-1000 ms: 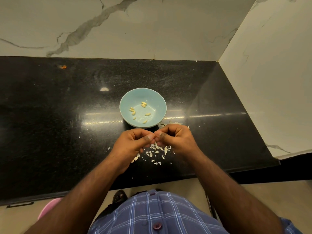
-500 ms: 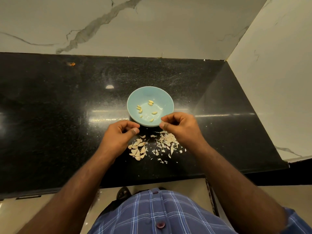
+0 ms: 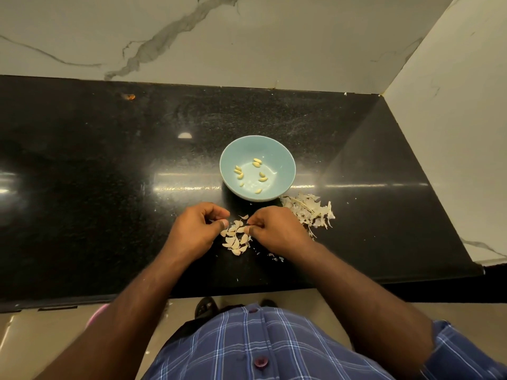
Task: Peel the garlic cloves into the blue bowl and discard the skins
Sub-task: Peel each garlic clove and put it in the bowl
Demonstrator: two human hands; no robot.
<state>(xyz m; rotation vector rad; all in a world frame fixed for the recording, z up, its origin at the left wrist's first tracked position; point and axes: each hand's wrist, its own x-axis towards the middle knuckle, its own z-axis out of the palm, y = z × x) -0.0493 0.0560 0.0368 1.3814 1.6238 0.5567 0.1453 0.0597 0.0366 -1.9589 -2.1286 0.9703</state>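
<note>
A light blue bowl (image 3: 285, 157) stands on the black counter with several peeled yellowish garlic cloves (image 3: 256, 163) inside. Just in front of it lies a small heap of unpeeled cloves (image 3: 235, 242). My left hand (image 3: 196, 231) rests at the heap's left edge, fingers curled, with nothing visible between thumb and forefinger. At the heap's right edge, the thumb and forefinger of my right hand (image 3: 277, 229) pinch a clove (image 3: 242, 229). A pile of loose white skins (image 3: 310, 211) lies to the right of the bowl, behind my right hand.
The black stone counter (image 3: 109, 187) ends at a marble back wall and a marble side wall (image 3: 452, 133) on the right. A few skin flakes (image 3: 275, 258) lie near my right wrist. A small orange speck (image 3: 129, 96) sits far back left.
My hands, joined over the heap a second ago, came apart; the right one went up beside the bowl and is now back down at the cloves. The view shifted, bringing the skin pile into sight.
</note>
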